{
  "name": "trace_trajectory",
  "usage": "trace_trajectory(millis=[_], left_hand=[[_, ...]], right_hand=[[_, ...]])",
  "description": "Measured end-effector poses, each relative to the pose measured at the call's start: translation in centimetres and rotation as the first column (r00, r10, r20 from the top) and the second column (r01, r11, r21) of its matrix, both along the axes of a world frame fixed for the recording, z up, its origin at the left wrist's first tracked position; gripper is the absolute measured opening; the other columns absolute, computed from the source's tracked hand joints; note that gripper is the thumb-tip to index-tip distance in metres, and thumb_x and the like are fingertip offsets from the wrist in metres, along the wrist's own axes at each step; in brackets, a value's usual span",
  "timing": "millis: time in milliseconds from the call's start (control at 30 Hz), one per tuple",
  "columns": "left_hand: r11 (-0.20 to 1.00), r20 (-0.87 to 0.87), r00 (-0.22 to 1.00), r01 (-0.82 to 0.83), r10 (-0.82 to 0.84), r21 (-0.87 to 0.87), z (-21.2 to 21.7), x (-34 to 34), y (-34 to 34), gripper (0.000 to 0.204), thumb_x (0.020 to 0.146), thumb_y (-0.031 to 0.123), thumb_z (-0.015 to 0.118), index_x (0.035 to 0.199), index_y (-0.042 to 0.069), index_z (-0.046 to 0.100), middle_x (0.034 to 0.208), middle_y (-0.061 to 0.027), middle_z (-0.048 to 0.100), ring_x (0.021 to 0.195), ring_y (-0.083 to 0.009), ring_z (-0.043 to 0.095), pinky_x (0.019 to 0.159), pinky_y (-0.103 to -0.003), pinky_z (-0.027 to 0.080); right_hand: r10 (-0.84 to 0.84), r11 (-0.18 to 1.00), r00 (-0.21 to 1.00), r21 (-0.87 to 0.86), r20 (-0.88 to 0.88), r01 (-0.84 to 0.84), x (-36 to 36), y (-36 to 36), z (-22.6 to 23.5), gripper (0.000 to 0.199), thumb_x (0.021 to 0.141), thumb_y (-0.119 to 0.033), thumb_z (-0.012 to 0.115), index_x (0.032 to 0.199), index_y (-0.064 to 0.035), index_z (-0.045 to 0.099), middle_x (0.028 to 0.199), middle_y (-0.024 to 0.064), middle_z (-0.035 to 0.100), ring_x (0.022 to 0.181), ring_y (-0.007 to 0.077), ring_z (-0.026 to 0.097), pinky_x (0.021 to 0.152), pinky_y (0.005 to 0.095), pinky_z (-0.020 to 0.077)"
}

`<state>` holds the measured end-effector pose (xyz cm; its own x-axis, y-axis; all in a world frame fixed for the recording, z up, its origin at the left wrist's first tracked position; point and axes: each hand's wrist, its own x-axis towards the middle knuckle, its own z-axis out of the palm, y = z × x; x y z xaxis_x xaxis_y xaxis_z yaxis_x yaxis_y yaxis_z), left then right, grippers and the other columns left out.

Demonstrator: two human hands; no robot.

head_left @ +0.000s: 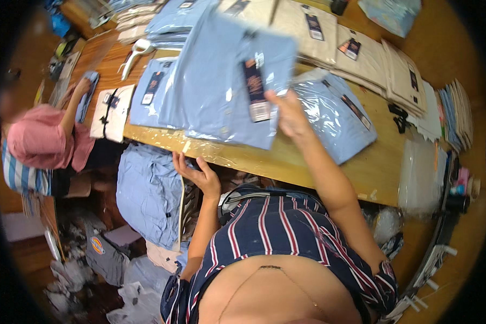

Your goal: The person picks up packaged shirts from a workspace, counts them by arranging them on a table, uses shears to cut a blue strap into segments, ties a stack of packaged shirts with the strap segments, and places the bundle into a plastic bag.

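Observation:
My right hand (292, 114) grips the right edge of a folded light blue shirt (221, 92) in a clear plastic bag, close to its dark hang tag (256, 89). The shirt looks tilted and is slightly blurred, overlapping other bagged shirts. My left hand (201, 177) is empty, its fingers apart, just under the front edge of the wooden table (329, 173). To the right of my right hand lies another bagged blue shirt (337, 116). A bagged blue shirt (152, 92) with a dark tag is partly covered on the left.
Bagged beige shirts (362, 59) line the table's far side. A white tagging tool (137, 54) lies at the back left, above a beige folded garment (112, 113). Loose blue cloth (151, 189) hangs below the table. At the left, a person in a pink hat (43, 135) handles blue fabric.

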<state>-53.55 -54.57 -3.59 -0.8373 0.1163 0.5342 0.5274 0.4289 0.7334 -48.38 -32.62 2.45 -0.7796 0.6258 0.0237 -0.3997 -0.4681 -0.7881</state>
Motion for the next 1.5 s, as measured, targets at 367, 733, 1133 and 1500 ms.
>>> trace_trajectory(millis=[367,733,1133,1500], left_hand=[[0.692,-0.025,0.965,0.169,-0.261,-0.702,-0.3,0.0,3.0,0.047,0.075,0.025,0.050,0.119,0.023,0.037,0.132,-0.0071,0.018,0.121,-0.0324,0.010,0.089,-0.055,0.012],[0.539,0.654,-0.048,0.522,-0.755,0.661,2.7,9.1,13.5,0.053,0.076,0.011,0.055,0.120,0.003,0.027,0.110,-0.0153,0.042,0.091,-0.0191,0.049,0.077,-0.028,0.040],[0.622,0.622,0.300,0.675,-0.723,0.398,1.3,9.9,14.5,0.072,0.057,0.008,0.069,0.113,-0.003,0.025,0.103,-0.0178,0.047,0.096,-0.0254,0.047,0.082,-0.030,0.037],[0.626,0.649,0.374,0.752,-0.663,0.206,-1.4,9.1,13.3,0.086,0.055,0.005,0.071,0.119,-0.005,0.013,0.115,-0.0201,0.034,0.106,-0.0259,0.036,0.091,-0.032,0.027]], right_hand=[[-0.227,0.811,0.857,0.577,0.463,-0.097,7.4,3.6,-1.0,0.043,0.078,-0.014,0.053,0.117,-0.0061,0.037,0.091,0.0079,0.055,0.075,0.0120,0.052,0.061,0.0231,0.0441],[-0.445,0.841,0.180,0.479,0.877,-0.252,22.3,18.6,-4.5,0.048,0.071,-0.042,0.055,0.098,-0.0024,0.054,0.083,0.0121,0.058,0.072,0.0209,0.055,0.066,0.0287,0.0416],[-0.523,0.791,0.579,0.609,0.626,0.057,24.2,5.0,-2.1,0.038,0.065,-0.016,0.065,0.090,-0.0024,0.040,0.083,0.0103,0.051,0.077,0.0161,0.046,0.070,0.0284,0.0381],[-0.531,0.800,0.457,0.600,0.713,-0.006,24.4,2.4,-5.0,0.033,0.071,-0.012,0.061,0.093,-0.0024,0.039,0.086,0.0068,0.048,0.080,0.0106,0.043,0.071,0.0232,0.0367]])
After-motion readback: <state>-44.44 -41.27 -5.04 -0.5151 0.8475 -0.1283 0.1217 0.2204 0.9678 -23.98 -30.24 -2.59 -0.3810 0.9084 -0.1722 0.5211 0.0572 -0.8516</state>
